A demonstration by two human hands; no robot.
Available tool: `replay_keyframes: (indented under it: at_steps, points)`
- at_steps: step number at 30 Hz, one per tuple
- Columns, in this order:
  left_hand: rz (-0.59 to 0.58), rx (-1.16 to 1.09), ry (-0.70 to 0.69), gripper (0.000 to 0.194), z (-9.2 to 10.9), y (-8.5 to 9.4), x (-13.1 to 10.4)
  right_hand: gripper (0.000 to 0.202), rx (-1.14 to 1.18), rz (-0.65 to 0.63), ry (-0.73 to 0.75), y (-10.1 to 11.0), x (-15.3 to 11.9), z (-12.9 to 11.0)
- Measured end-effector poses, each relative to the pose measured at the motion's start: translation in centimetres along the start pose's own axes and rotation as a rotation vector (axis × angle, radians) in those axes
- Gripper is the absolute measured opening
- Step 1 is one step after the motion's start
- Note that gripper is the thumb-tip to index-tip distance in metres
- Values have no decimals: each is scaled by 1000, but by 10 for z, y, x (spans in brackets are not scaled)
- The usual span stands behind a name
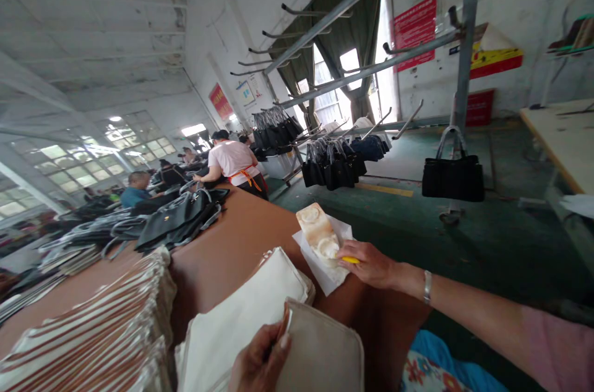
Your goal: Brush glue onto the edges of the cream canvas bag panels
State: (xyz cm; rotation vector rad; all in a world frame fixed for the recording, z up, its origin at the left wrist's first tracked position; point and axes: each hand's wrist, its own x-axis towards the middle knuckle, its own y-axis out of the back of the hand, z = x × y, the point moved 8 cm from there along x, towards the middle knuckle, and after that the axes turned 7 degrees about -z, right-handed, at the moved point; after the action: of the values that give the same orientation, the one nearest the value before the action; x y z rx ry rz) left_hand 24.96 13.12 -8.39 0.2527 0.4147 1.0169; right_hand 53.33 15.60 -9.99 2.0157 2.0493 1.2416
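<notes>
Right hand (pixel 371 263): fingers curled around a yellow tool (pixel 351 259), only a short length of it visible; its working end cannot be made out. Hand sits at the right edge of white paste (pixel 327 247) on a tan slab (pixel 310 219); the slab extends from the fingertips to the far left. White paper (pixel 325 282) lies beneath the slab, near the right edge of the brown table (pixel 253 219). Silvery bracelet (pixel 427 287) on the right wrist.

Left hand (pixel 262 358): near side, thumb and fingers pinching the left edge of a grey-beige panel (pixel 325 349). Panel extends to the right of the hand, near side of the slab, apart from it. Panel overlaps a stack of cream pieces (pixel 245 299) in view; contact between them not determinable.

Further left, near: ridged row of cream pieces with brown edges (pixel 93 330). Beyond, far left: heap of black bags (pixel 179 219) with grey handles, on the table. Far end: a person in a pale top (pixel 232 160), leaning at the table. Right, off the table: metal rack (pixel 466 39), a single black handbag (pixel 452 178) hanging at its right end.
</notes>
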Motion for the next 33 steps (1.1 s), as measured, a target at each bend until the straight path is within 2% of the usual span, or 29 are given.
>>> replay_keyframes:
  at_steps: [3,5,8,10,11,15,17,19,24,27,30,33]
  points:
    - [-33,-137,-35,49,1,-9,-4,22,34,60,-40,11,-9,-9]
    - [-44,-186,-53,49,3,-13,-8,28,112,155,-114,21,-11,-17]
    - [-41,-191,-50,46,8,-15,-15,35,479,301,-270,27,-15,-35]
    - [-37,-199,-44,44,11,-16,-19,38,720,319,-320,21,-15,-56]
    - [-36,-211,-42,43,14,-17,-21,38,771,307,-314,18,-14,-70]
    - [-70,-244,-80,41,27,-24,-30,35,709,219,-226,13,-8,-116]
    - [-101,-231,-89,40,31,-29,-34,35,638,161,-166,9,-6,-131]
    - [-116,-202,-84,39,33,-32,-37,33,558,157,-109,11,-4,-140]
    - [-134,-253,-64,41,30,-36,-43,31,484,282,-72,27,-10,-146]
    - [-133,-241,-92,43,32,-35,-45,29,493,231,-70,23,-13,-152]
    - [-131,-142,-121,43,37,-33,-47,27,474,190,-53,17,-14,-155]
    - [-83,66,-156,38,43,-32,-53,30,486,294,-100,25,-17,-142]
